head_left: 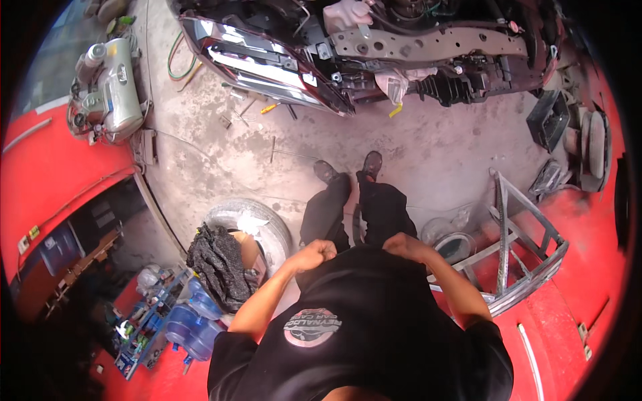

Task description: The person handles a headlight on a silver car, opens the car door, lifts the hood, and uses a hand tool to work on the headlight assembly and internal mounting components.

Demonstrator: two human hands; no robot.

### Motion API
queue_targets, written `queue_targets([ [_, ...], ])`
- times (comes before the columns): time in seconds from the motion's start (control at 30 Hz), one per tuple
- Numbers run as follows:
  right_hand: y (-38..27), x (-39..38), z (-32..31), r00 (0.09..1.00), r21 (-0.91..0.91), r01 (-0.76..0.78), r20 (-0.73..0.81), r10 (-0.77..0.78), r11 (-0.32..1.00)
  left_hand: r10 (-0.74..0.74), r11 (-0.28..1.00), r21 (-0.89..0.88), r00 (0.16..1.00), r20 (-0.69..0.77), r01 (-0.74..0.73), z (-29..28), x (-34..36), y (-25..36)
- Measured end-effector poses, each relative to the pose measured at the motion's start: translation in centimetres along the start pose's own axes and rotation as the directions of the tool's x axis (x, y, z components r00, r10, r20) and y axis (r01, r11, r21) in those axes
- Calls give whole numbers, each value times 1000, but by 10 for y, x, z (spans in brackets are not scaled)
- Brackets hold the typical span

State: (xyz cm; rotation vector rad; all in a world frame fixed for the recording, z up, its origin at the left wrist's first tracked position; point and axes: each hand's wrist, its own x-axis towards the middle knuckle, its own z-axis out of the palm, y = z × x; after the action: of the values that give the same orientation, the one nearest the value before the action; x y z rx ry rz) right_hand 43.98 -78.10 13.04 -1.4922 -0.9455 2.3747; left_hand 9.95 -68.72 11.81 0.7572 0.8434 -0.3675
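Note:
My left hand (pixel 315 254) is closed on the hem of my black T-shirt (pixel 381 314) at its left side. My right hand (pixel 406 248) is curled around the same hem on the right, its fingertips partly hidden by the cloth. Both hands are at waist height, with the fabric stretched out between them. Beyond my shoes, the front end of a car stands with its bumper off. Its long headlight (pixel 257 63) and a bare metal crossbeam (pixel 428 45) are exposed.
A screwdriver (pixel 269 108) and a T-handle wrench (pixel 273 150) lie on the concrete floor. At left are an air compressor (pixel 124 90), a tyre (pixel 274 234) beside black cloth (pixel 221 264), and blue water jugs (pixel 190 327). A metal frame (pixel 501 234) and black crate (pixel 548 120) stand right.

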Motion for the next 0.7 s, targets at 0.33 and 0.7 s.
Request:
queue_targets([
  [0.33, 60, 179, -53, 983, 244, 151, -140, -119, 958, -233, 972, -77, 934, -270, 220, -35, 88, -7],
  [0.7, -13, 336, -179, 410, -226, 688, -663, -626, 690, 463, 750, -169, 690, -556, -639, -215, 260, 91],
])
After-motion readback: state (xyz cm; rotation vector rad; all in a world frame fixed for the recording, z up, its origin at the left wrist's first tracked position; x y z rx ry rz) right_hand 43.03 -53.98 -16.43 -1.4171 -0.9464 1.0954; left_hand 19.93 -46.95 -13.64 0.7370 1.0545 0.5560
